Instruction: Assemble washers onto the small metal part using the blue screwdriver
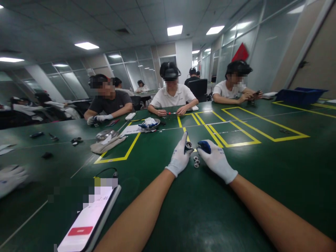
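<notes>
My left hand (180, 154), in a white glove with dark blue palm coating, grips a short dark tube (188, 145) with a shiny metal ring at its open end. The index finger points up and forward along it. Just to the right, my right hand (214, 157), gloved the same way, is closed with its fingertips pinched close to the tube's mouth. Whatever lies in that pinch is too small to make out. On the green tabletop between my wrists sit several small round silver metal pieces (196, 161), close together.
A phone (89, 217) with a lit screen lies front left, a cable beyond it. Yellow tape rectangles (241, 144) mark the green table. Farther off are metal bowls (106, 135), a cloth, small dark parts (76, 141) and a blue bin (300, 96). Three people work opposite.
</notes>
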Tool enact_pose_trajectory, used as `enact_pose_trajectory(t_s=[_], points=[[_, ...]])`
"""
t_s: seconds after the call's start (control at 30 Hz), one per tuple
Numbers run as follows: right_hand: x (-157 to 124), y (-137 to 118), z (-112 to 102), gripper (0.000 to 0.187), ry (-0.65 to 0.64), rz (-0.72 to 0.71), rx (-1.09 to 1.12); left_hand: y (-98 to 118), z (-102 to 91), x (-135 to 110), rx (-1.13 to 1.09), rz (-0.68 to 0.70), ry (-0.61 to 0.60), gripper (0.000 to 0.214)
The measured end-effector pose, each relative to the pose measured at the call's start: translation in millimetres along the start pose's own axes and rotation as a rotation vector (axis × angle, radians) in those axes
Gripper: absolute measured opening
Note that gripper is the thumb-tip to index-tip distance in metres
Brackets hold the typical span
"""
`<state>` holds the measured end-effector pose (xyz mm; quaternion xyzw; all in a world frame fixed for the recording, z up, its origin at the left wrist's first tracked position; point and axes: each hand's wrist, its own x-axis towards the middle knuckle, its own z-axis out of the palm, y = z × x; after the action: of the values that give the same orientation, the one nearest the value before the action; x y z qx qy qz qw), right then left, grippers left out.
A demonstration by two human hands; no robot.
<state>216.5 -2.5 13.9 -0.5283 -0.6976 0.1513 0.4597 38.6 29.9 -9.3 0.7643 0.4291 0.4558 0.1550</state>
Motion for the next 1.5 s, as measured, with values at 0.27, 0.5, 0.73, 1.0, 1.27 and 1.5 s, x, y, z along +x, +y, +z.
enact_pose_trajectory(t_s=[0.27,0.5,0.73,1.0,1.27,1.5], points=[[-5.3,-0.5,6.5,0.023,-0.062,-0.202,-0.001,2.2,1.6,0.3,0.048,0.035,-0.027,0.036],[-4.9,0.6,7.3,0.023,-0.029,-0.264,-0.072,3.8,1.5,0.4,0.049,0.023,-0.025,0.025],[-4.1,0.7,6.2,0.025,0.021,-0.260,-0.095,5.7,-1.3,-0.1,0.035,0.093,-0.044,0.032],[-5.6,0.8,6.8,0.027,-0.010,-0.216,-0.076,3.9,-2.1,0.5,0.111,0.081,-0.028,0.030],[-4.1,0.0,5.6,0.018,-0.039,-0.230,-0.092,7.0,-3.1,0.2,0.116,0.078,-0.046,0.031],[-5.6,-0.9,5.4,0.020,-0.080,-0.222,-0.073,4.4,-1.8,0.8,0.089,0.050,-0.012,0.033]])
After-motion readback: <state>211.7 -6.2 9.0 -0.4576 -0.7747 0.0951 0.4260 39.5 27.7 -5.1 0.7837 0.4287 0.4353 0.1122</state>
